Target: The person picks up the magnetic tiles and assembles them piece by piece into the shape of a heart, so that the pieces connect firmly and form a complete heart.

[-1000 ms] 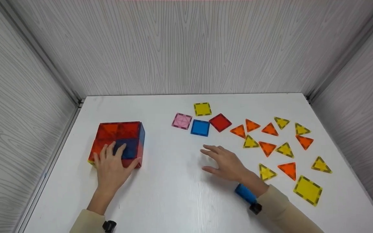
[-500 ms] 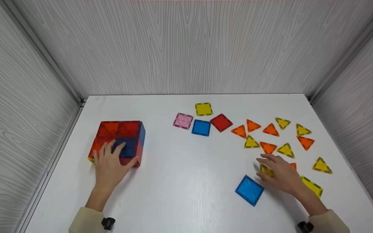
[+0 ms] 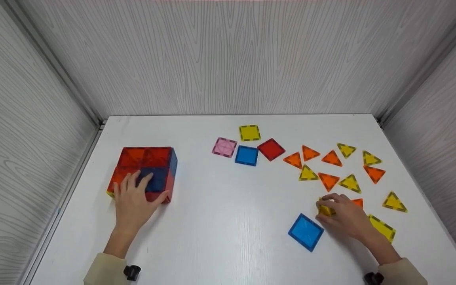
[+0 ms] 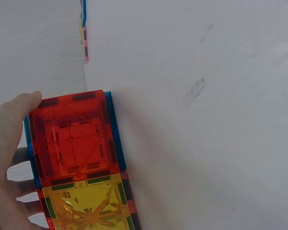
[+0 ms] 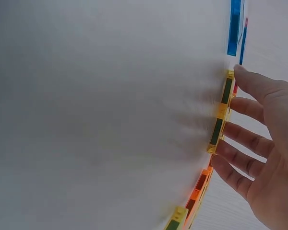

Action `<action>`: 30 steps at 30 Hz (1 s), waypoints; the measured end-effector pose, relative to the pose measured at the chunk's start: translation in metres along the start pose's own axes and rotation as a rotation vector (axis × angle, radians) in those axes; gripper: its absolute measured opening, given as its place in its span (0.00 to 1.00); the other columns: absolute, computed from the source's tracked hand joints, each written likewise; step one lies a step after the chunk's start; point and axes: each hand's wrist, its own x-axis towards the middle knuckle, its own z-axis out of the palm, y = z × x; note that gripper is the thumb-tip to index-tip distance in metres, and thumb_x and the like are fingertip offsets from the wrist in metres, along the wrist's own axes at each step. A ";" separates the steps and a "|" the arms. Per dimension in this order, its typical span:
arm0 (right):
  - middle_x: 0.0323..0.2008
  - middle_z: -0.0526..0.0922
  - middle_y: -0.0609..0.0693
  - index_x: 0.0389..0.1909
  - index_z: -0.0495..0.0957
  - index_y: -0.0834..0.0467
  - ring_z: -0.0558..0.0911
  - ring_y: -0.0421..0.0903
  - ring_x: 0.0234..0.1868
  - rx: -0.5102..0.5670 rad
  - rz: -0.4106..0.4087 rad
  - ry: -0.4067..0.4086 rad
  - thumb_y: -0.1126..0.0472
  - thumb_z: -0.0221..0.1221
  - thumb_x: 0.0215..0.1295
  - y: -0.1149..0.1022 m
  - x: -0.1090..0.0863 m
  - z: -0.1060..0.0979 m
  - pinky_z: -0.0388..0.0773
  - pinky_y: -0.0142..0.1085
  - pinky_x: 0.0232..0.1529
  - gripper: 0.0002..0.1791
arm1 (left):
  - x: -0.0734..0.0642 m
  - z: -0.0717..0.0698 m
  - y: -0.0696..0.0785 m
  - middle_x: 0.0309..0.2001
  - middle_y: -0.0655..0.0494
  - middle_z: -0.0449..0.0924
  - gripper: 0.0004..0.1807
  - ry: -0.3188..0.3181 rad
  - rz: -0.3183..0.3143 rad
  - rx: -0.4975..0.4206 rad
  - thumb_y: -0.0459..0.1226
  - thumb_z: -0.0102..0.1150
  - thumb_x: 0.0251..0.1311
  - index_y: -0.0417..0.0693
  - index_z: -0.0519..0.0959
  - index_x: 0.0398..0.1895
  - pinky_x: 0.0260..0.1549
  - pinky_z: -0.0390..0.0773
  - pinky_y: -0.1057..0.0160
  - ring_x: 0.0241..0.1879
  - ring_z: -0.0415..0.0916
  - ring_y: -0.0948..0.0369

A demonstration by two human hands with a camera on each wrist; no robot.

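Left hand (image 3: 133, 205): spread on tile block (image 3: 157, 156). Right hand (image 3: 348, 218): half-curled at yellow triangle (image 3: 327, 210), pinch unclear. Pickup apparently being attempted; firm hold needed.

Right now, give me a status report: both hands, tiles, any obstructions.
Left hand rests on tile box. Right hand at yellow triangle, grip unclear. Blue square close by, not covering the triangle.
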 end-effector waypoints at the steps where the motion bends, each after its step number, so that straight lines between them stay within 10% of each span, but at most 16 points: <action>1: 0.58 0.85 0.53 0.57 0.88 0.50 0.82 0.55 0.56 -0.001 -0.008 0.008 0.49 0.72 0.66 -0.001 0.002 0.001 0.87 0.52 0.53 0.20 | 0.000 0.000 0.000 0.75 0.31 0.67 0.41 0.003 0.001 0.003 0.55 0.74 0.59 0.43 0.76 0.71 0.75 0.46 0.20 0.77 0.58 0.31; 30: 0.61 0.82 0.54 0.62 0.86 0.51 0.80 0.52 0.60 0.120 -0.171 -0.043 0.46 0.73 0.64 -0.118 0.095 0.017 0.86 0.47 0.58 0.26 | 0.000 0.001 0.000 0.75 0.31 0.67 0.41 0.010 0.010 0.004 0.55 0.74 0.59 0.43 0.76 0.70 0.75 0.46 0.20 0.77 0.58 0.31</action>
